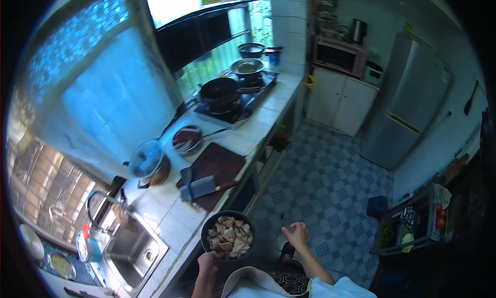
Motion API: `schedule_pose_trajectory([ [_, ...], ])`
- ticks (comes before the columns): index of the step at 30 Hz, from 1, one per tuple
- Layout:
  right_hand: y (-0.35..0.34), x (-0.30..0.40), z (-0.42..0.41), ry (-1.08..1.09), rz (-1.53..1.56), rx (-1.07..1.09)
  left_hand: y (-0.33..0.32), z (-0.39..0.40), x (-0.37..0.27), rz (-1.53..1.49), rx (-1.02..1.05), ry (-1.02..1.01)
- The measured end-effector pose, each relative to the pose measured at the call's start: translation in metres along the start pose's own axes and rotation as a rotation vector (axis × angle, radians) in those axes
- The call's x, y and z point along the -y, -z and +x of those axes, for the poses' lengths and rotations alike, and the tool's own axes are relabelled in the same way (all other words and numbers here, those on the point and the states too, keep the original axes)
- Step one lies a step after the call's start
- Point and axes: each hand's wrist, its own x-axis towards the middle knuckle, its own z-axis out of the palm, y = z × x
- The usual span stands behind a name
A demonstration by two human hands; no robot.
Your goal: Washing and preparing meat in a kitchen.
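My left hand (pixel 209 261) grips the near side of a dark round pan (pixel 204 230) that holds chunks of meat (pixel 230 237). The pan is held at the front edge of the tiled counter. Over the floor to its right, my right hand (pixel 297 235) is empty, its thumb and fingers apart. Beyond the pan, a cleaver (pixel 203 187) with a wooden handle lies across a dark cutting board (pixel 224 160); another dark flat utensil (pixel 186 179) lies at the board's left edge, partly under the cleaver.
A steel sink (pixel 133 251) lies at left. Behind the board stand a bowl with dark red contents (pixel 187 138) and a pot topped by a clear basin (pixel 146 158). A wok (pixel 219 94) sits on the gas stove (pixel 246 108). A rack (pixel 422 236) with vegetables and a fridge (pixel 410 100) stand at right.
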Motion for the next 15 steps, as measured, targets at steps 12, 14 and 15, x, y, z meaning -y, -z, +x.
schedule_pose_trajectory([
  [12, 0.294, -0.239, 0.180, -0.365, 0.195, -0.419, -0.404, -0.056, -0.016, 0.158, 0.271, 0.182],
  [14, 0.341, -0.277, 0.217, -0.180, 0.065, -0.456, -0.490, -0.078, -0.027, 0.219, 0.308, 0.197],
  [15, 0.348, -0.289, 0.228, -0.213, 0.058, -0.462, -0.519, -0.076, -0.019, 0.278, 0.334, 0.215],
])
